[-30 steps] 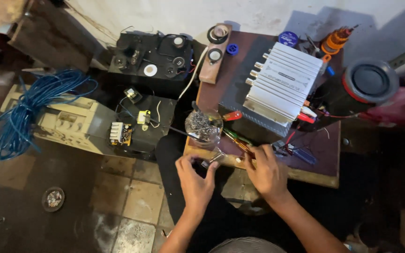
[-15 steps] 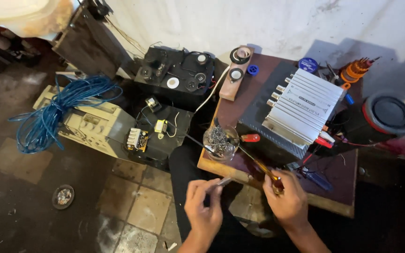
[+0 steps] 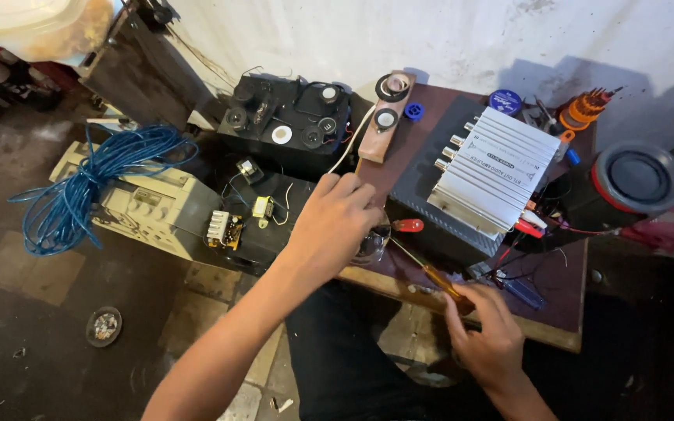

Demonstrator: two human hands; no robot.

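Fingers of the right hand [image 3: 487, 339] grip a screwdriver [image 3: 431, 273] at lower centre; left hand [image 3: 335, 226] hovers loosely curled, empty — amplifier [image 3: 493, 168] casing unopened.

Ribbed silver metal on the amplifier casing [image 3: 497, 175], brushed and matt, catching soft light along its fins. The table top [image 3: 563, 288] is dark, worn wood, dull with a pale raw edge. The screwdriver [image 3: 431, 273] shows a glossy amber plastic handle and a thin bright steel shaft. Blue cable coil [image 3: 87, 187]: smooth plastic sheath, slight sheen. The black box [image 3: 286, 129] looks matt plastic, dusty. Floor tiles [image 3: 79, 273] are rough, grimy stone. The wall [image 3: 446, 39] is chalky, scuffed plaster.
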